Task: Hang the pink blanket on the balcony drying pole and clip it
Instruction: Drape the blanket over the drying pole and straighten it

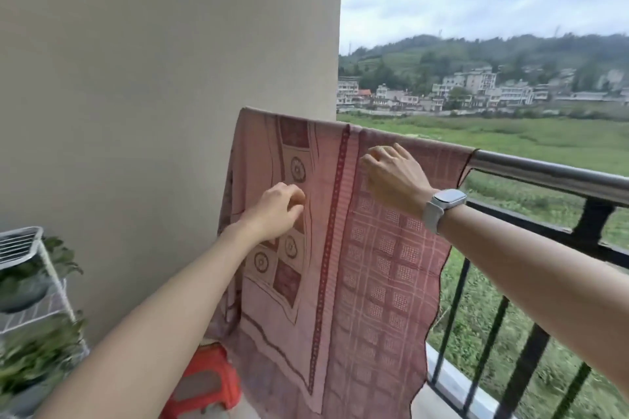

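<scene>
Over the rail (544, 173) hangs the patterned pink blanket (340, 265), both hands' fingers loosely curled

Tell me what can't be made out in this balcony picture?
All in the head view:
- Clips: none visible on the pink blanket; its far side hangs hidden behind the metal rail.
- Left hand and right hand: fingertips curl away from the camera, so any grip on the cloth is unclear.
- Red stool: partly covered by the blanket.
- Plant shelf: blurred, cut off at the left edge.
</scene>
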`<action>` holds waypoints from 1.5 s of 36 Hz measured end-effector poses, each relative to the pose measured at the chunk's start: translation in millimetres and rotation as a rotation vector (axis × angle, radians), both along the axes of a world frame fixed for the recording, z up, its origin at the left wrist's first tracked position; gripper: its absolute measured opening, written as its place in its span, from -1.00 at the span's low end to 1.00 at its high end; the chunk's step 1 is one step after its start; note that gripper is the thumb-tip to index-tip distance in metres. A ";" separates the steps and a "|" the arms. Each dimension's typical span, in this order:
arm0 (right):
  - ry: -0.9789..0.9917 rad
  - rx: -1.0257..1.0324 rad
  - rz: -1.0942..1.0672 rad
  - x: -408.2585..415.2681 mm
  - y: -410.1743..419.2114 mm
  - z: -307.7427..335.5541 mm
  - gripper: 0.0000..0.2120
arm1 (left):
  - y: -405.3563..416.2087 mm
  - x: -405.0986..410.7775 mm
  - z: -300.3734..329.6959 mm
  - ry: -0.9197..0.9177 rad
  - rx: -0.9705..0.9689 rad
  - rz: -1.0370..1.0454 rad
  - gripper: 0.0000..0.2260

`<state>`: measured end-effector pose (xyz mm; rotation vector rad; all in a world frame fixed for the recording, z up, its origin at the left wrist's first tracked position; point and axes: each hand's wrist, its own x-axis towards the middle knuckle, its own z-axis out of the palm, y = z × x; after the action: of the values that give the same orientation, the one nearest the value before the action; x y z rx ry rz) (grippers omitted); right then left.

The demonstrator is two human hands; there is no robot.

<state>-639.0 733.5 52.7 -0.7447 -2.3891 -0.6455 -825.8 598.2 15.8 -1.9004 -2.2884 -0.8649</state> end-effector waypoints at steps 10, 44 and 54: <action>0.051 -0.042 0.071 -168.9 27.1 -14.4 -0.76 | 25.2 -180.2 -11.0 -0.003 0.073 0.090 -0.79; 0.135 0.260 -0.289 -513.4 235.6 18.7 -0.72 | 358.4 -513.2 -54.1 -0.515 0.171 -0.051 -0.72; 0.220 0.070 -0.326 -515.2 238.9 37.8 -0.95 | 386.7 -568.4 -42.0 -0.567 0.477 -0.199 -0.67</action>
<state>-1154.2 972.4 90.5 -1.1257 -2.0532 -0.7305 -1394.2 985.0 -26.2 -1.8340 -1.8611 -1.9803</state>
